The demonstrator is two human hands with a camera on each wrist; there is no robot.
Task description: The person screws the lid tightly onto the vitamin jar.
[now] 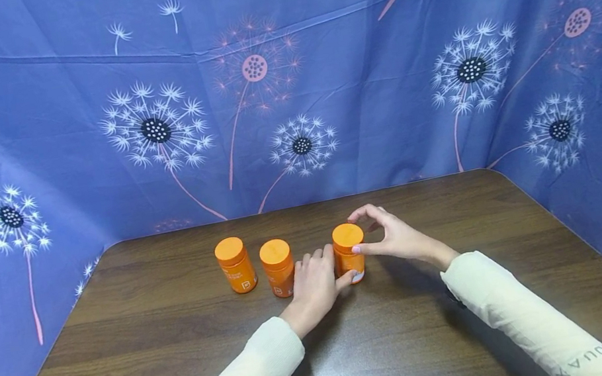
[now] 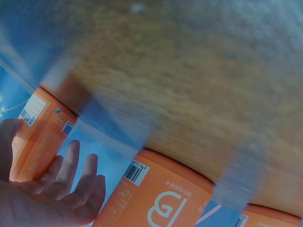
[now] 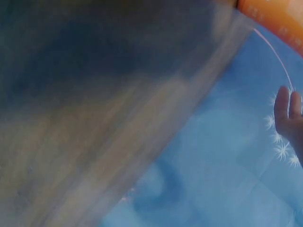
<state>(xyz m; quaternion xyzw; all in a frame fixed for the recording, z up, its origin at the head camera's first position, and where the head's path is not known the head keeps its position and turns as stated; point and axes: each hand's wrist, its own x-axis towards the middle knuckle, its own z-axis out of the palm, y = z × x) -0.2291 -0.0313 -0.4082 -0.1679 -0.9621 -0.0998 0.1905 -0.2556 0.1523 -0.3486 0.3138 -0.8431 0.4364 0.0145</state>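
Observation:
Three orange jars with orange screw lids stand upright on the brown table. My left hand [image 1: 315, 281] is at the rightmost jar [image 1: 346, 263], its thumb at the front and its fingers along the left side. In the left wrist view, that jar [image 2: 43, 127] sits between the thumb and forefinger of the left hand [image 2: 57, 198], whose other fingers extend past it. My right hand [image 1: 397, 237] is beside the same jar's lid, thumb near the front edge and fingers arched behind. In the right wrist view, the visible fingers [image 3: 282, 106] are apart from the jar [image 3: 279, 19].
Left of my left hand stands the middle jar [image 1: 277, 269], close to the fingers. Farther left is another jar [image 1: 236, 265]. A blue curtain [image 1: 353, 71] with dandelion prints surrounds the back and sides of the wood-grain table [image 1: 142, 350].

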